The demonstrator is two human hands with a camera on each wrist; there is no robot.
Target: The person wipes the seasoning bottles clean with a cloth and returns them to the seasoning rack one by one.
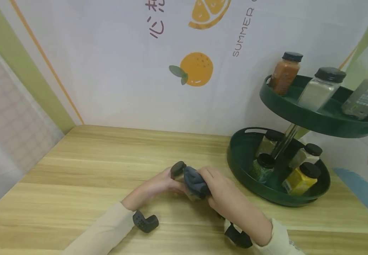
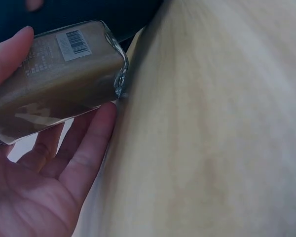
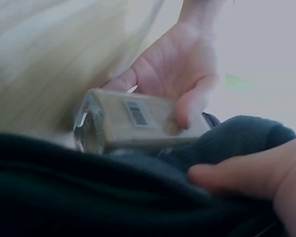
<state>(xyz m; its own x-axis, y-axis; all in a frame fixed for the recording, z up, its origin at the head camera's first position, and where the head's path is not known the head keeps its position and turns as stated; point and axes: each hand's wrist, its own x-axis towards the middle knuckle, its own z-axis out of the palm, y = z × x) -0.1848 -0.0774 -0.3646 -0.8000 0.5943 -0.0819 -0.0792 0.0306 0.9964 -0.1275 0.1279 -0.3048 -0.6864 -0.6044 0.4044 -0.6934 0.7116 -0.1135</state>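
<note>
My left hand [image 1: 161,186] grips a clear glass spice jar [image 2: 64,79] with a dark lid and light brown powder inside. The thumb lies on one face of the jar and the fingers pass beneath it; a barcode label shows near its base. My right hand [image 1: 226,194] holds a dark blue cloth [image 1: 196,182] against the jar's side, thumb on the cloth in the right wrist view. The jar is tilted just above the wooden table, and the cloth hides part of it in the head view.
A green two-tier rack [image 1: 277,196] stands on the right of the wooden table [image 1: 107,156]. Several dark-lidded spice jars sit on both tiers, including a yellow jar [image 1: 300,180] below and an orange-red jar [image 1: 284,76] above. A printed curtain [image 1: 123,88] hangs behind.
</note>
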